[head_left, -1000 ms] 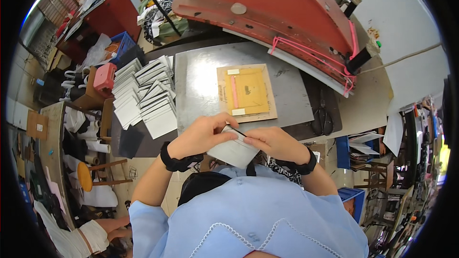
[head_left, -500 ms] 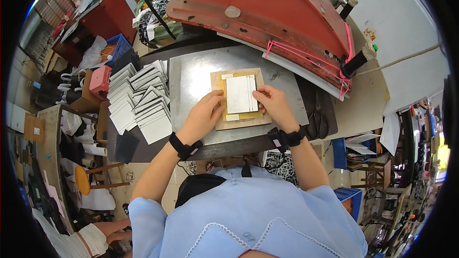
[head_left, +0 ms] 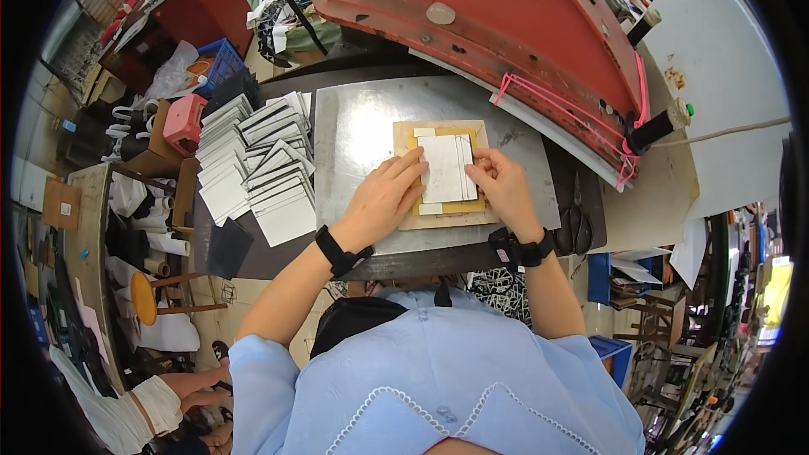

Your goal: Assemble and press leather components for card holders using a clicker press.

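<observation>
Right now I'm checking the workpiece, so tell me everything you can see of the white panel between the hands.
The white panel is thin, flat and roughly rectangular, with dark lines running lengthwise near its right side; its exact material is unclear. It lies on the yellow plate over a tan board. The left hand's fingers meet its left edge, the right hand's its right edge; grip firmness can't be told.
</observation>
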Motion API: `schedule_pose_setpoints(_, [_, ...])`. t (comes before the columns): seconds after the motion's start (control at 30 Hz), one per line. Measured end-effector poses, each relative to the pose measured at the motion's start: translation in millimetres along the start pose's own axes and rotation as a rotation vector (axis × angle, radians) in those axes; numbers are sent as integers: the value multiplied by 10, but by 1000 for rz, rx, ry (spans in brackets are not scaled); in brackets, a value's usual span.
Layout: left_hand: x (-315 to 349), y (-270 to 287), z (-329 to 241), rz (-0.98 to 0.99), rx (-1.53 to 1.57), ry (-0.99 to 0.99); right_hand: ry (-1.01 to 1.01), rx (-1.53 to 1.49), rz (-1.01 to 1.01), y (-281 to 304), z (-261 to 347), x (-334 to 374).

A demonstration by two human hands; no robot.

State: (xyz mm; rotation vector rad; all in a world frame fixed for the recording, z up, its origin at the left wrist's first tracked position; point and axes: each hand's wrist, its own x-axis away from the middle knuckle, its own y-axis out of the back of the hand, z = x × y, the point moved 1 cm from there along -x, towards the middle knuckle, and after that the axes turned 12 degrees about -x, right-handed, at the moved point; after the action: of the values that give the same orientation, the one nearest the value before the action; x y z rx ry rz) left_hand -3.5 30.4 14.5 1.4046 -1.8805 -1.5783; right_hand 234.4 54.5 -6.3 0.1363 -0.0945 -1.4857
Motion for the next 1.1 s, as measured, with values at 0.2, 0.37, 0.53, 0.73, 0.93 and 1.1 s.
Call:
schedule_pose_setpoints(0.2, [-18,-90,47,20,-45,-1,-50,-93,8,-10,8,11])
schedule_pose_setpoints(0.37, [-10,-140,93,-22,-57,-19,-10,-57,0,-21,-47,10])
schedule_pose_setpoints(0.53, [-18,-99,140,-1,-22,-26,48,-17,-25,-58,-39,42])
schedule_pose_setpoints(0.73, [-15,-67,118,34,-46,-7,53,22,-23,-58,-34,33])
schedule_pose_setpoints(0.93, [-41,-23,53,46,-117,-25,66,70,-29,-67,6,41])
schedule_pose_setpoints(1.1, [-49,-73,71,21,-126,-86,115,128,-65,-109,34,80])
